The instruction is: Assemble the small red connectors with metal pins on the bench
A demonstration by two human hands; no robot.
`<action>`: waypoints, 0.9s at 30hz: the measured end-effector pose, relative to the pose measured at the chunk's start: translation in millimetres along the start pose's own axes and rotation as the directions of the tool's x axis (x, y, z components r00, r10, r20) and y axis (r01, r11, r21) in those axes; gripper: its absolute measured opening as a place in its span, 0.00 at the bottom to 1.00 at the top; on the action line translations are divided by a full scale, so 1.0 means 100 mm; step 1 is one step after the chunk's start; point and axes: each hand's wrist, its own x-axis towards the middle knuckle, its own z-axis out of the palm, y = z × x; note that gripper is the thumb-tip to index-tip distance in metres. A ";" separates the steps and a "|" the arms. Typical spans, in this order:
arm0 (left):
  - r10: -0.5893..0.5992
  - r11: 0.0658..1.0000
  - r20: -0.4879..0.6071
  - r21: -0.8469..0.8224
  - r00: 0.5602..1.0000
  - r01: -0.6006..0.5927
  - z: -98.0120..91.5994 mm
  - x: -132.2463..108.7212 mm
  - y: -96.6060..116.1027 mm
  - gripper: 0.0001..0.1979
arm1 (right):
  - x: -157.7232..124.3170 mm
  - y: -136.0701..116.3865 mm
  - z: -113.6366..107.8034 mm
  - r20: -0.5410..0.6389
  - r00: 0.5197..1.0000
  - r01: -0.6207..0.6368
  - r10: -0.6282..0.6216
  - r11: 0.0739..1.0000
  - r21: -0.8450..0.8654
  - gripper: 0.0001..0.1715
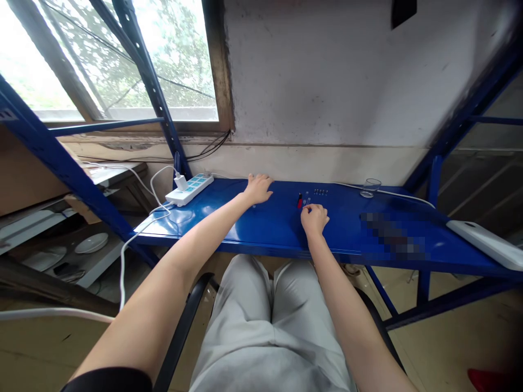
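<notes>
Near the back edge of the blue table (278,234), my left hand (259,189) is spread with its fingers apart. A tiny clear piece (254,206) lies just below it. My right hand (314,218) has its fingers drawn together in a pinch beside some small clear pieces (307,200); whatever is between the fingertips is too small to tell. A small red and black object (300,201) lies just left of those pieces. Several tiny metallic pieces (321,191) sit in rows behind my right hand.
A white power strip (190,189) with a plugged-in cable is at the table's left end. Toward the right stand a clear glass (370,188) and a long white object (486,244) at the edge. A blurred dark patch lies between them. Blue rack posts frame both sides.
</notes>
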 end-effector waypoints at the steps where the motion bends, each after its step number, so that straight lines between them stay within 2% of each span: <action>1: 0.042 0.999 -0.060 -0.020 0.997 -0.043 0.03 -0.02 0.08 0.20 | 0.00 0.01 0.01 0.006 1.000 -0.004 0.004 1.000 -0.012 0.14; 3: 0.107 0.992 -0.097 -0.053 0.990 -0.112 0.12 -0.06 0.25 0.20 | -0.01 0.01 0.04 0.021 1.000 -0.006 0.007 0.999 -0.033 0.14; 6: 0.156 0.984 -0.060 -0.076 0.986 -0.160 0.35 -0.10 0.49 0.25 | -0.01 0.01 0.05 0.056 0.998 -0.009 0.012 0.999 -0.044 0.15; 10: 0.082 0.992 0.054 -0.101 0.995 -0.077 0.69 -0.07 0.70 0.31 | 0.00 0.02 0.06 0.070 0.998 0.000 0.002 0.999 -0.034 0.16; 14: 0.024 0.994 0.067 -0.110 0.997 -0.016 0.89 0.02 0.79 0.31 | 0.02 0.06 0.11 0.061 0.998 0.003 0.000 0.999 -0.048 0.17; 18: 0.005 0.995 0.096 -0.097 0.995 0.004 0.95 0.08 0.83 0.29 | 0.03 0.09 0.15 0.078 0.997 0.014 -0.010 0.998 -0.058 0.17; 24: -0.053 0.993 -0.077 -0.105 0.996 0.045 0.92 0.11 0.85 0.19 | 0.02 0.09 0.17 0.126 0.992 0.004 0.006 0.997 -0.079 0.19; 27: -0.089 0.987 -0.072 -0.143 0.993 0.078 0.91 0.08 0.80 0.13 | 0.02 0.10 0.18 0.165 0.986 0.013 0.003 0.996 -0.094 0.20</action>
